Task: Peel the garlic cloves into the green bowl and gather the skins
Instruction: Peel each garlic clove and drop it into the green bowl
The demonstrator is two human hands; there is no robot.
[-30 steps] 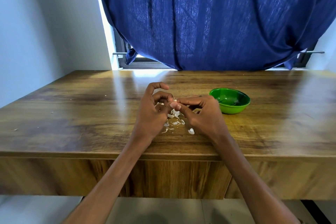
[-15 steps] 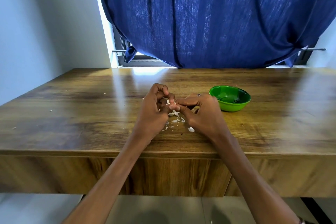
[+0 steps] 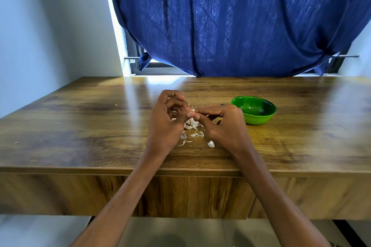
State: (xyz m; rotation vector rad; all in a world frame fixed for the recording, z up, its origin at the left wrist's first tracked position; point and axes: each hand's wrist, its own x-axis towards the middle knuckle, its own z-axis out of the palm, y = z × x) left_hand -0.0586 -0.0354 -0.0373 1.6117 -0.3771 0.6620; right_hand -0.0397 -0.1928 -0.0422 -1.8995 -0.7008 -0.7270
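Both my hands meet above the middle of the wooden table [image 3: 80, 126]. My left hand [image 3: 166, 120] curls its fingers round a garlic clove [image 3: 191, 108], of which only a pale sliver shows between the fingertips. My right hand [image 3: 224, 124] pinches at the same clove with thumb and forefinger. White garlic skins [image 3: 193, 135] lie scattered on the table below and between the hands. The green bowl [image 3: 256, 113] stands just right of my right hand; its inside looks dark and I cannot make out any contents.
A blue curtain [image 3: 230, 20] hangs over the window behind the table's far edge. Tiny skin crumbs [image 3: 16, 142] dot the left part of the table. The near table edge runs under my forearms.
My left fingers have curled tighter around the clove, and both hands have stayed close together over the skins. The bowl has not moved.
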